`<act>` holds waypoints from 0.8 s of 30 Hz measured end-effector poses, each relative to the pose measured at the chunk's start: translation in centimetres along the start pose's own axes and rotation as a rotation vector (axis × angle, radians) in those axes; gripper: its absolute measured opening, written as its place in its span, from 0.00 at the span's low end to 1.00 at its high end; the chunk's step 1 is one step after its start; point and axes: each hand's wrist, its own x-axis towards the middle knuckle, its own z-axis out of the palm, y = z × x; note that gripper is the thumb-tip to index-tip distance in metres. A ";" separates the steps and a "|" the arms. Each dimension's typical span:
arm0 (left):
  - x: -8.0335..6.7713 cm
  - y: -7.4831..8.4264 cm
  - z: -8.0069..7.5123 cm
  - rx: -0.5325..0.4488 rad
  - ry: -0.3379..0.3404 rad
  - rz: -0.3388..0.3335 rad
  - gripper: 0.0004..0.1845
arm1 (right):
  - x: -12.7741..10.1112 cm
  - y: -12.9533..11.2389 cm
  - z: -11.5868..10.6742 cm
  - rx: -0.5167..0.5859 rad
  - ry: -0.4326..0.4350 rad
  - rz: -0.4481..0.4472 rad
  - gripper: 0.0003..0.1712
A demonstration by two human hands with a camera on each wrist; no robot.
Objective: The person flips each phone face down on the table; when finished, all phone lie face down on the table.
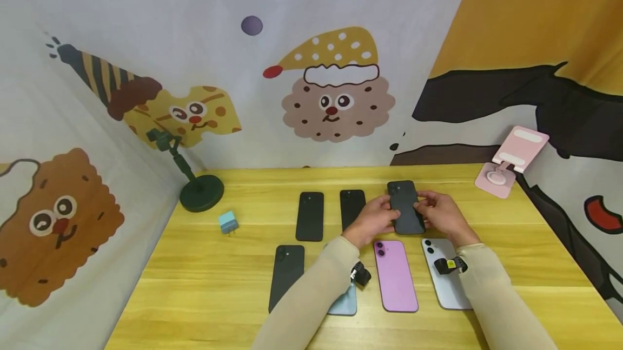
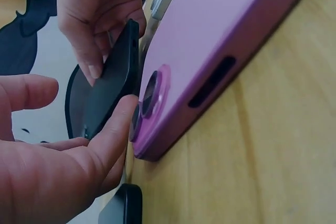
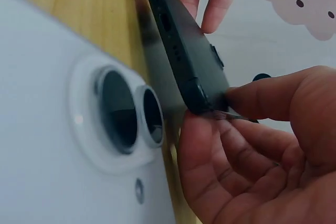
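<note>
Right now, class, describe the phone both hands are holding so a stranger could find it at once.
On the yellow table, look at the back row of dark phones. At its right end, a black phone is gripped by the left hand and right hand. It alone is lifted and tilted; the others lie flat.

Light-blue phone (image 1: 343, 302) mostly hidden, perhaps under sleeve (image 1: 311, 296).

Green stand (image 1: 194, 177) at desk's (image 1: 204, 296) far left corner. Small blue charger (image 1: 228, 222) just beside it. Pink folding holder (image 1: 508, 163) at far right corner. Two black phones (image 1: 310, 216) side by side mid-desk. Along near edge: black phone (image 1: 286, 274), light-blue phone (image 1: 343, 301), pink phone (image 1: 395, 275), white phone (image 1: 445, 285).
</note>
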 end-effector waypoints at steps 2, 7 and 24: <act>-0.2 0.1 0.2 0.020 0.010 0.003 0.34 | 0.0 0.1 0.1 -0.014 0.002 0.001 0.32; -0.5 0.2 0.6 0.051 0.027 0.017 0.37 | -0.2 0.1 0.1 -0.065 0.012 0.032 0.32; -0.8 -0.2 0.4 0.155 0.090 0.032 0.36 | -1.1 -0.8 -0.1 -0.021 0.005 0.081 0.38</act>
